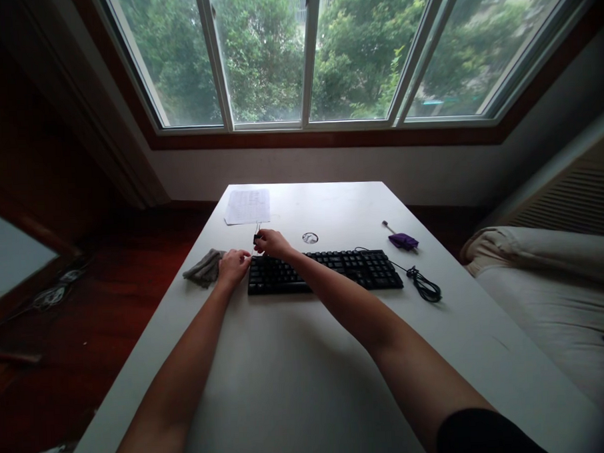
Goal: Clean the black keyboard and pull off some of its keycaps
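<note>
A black keyboard (334, 268) lies across the white table. My right hand (274, 243) is over its upper left corner, fingers pinched around the small black body of what looks like a wire keycap puller (257, 239). Thin wires stick out above and below that body, the lower ones reaching toward the keyboard's corner. My left hand (233, 265) is at the keyboard's left end with its fingers stretched toward the corner; nothing shows in it. Whether its fingertips touch the keys or the wire is too small to tell. Beside it lies a crumpled grey cloth (204, 269).
Printed paper (248, 207) lies at the table's far left. Behind the keyboard is a small round, dark-rimmed object (310, 238). To the right are a purple brush-like item (403, 241) and the coiled black cable (425, 285). A covered couch (525, 290) stands right of the table (269, 381).
</note>
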A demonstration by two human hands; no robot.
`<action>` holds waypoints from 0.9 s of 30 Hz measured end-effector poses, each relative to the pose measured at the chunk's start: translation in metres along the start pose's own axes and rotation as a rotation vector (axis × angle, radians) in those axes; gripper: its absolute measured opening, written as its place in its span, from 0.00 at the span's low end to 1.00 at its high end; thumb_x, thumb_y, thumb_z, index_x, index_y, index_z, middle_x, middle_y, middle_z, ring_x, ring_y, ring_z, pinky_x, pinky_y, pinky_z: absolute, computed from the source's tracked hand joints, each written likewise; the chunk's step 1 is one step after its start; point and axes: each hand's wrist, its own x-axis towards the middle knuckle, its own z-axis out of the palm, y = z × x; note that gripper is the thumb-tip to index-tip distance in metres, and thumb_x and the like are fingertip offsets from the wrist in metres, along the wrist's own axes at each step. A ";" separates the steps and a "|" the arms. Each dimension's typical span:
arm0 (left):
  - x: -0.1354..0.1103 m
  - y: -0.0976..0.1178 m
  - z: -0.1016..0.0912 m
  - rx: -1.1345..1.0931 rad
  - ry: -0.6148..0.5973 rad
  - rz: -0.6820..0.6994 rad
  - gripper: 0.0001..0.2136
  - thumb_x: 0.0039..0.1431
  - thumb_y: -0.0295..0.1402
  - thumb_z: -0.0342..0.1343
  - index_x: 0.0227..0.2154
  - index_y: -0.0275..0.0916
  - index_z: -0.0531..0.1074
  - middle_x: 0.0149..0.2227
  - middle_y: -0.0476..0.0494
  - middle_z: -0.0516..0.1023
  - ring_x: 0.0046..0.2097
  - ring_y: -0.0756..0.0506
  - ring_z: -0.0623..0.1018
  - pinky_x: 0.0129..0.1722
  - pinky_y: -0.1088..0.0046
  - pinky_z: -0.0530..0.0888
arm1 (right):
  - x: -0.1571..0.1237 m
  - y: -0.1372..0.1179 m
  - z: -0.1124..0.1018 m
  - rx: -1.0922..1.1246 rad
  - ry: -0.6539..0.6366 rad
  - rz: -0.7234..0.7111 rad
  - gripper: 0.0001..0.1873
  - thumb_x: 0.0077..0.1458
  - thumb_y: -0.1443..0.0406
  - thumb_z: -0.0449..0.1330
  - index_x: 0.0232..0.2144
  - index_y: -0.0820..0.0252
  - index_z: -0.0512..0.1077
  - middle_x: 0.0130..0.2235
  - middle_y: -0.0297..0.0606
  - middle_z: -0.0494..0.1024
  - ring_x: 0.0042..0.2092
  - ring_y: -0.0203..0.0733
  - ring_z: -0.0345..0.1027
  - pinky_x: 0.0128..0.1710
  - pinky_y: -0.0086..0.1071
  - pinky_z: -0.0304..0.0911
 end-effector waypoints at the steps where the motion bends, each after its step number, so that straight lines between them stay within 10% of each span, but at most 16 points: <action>1: 0.000 0.000 0.000 0.011 0.003 -0.007 0.14 0.64 0.46 0.54 0.42 0.47 0.80 0.42 0.41 0.77 0.46 0.39 0.72 0.43 0.65 0.66 | 0.000 0.000 0.001 0.009 -0.006 0.005 0.04 0.61 0.68 0.58 0.35 0.59 0.73 0.32 0.35 0.82 0.30 0.34 0.75 0.28 0.22 0.67; 15: -0.005 0.008 0.006 0.118 0.030 0.034 0.19 0.70 0.41 0.46 0.28 0.41 0.75 0.39 0.39 0.78 0.45 0.41 0.73 0.44 0.65 0.64 | -0.044 0.046 -0.086 0.472 -0.051 0.205 0.06 0.63 0.70 0.54 0.32 0.62 0.67 0.32 0.40 0.81 0.31 0.36 0.76 0.32 0.28 0.71; 27: -0.009 0.011 0.007 -0.007 0.011 0.072 0.12 0.67 0.38 0.49 0.34 0.41 0.76 0.39 0.42 0.78 0.43 0.43 0.75 0.45 0.67 0.67 | -0.063 0.058 -0.083 0.435 0.045 0.289 0.04 0.61 0.69 0.57 0.33 0.62 0.69 0.32 0.40 0.81 0.31 0.35 0.75 0.32 0.26 0.70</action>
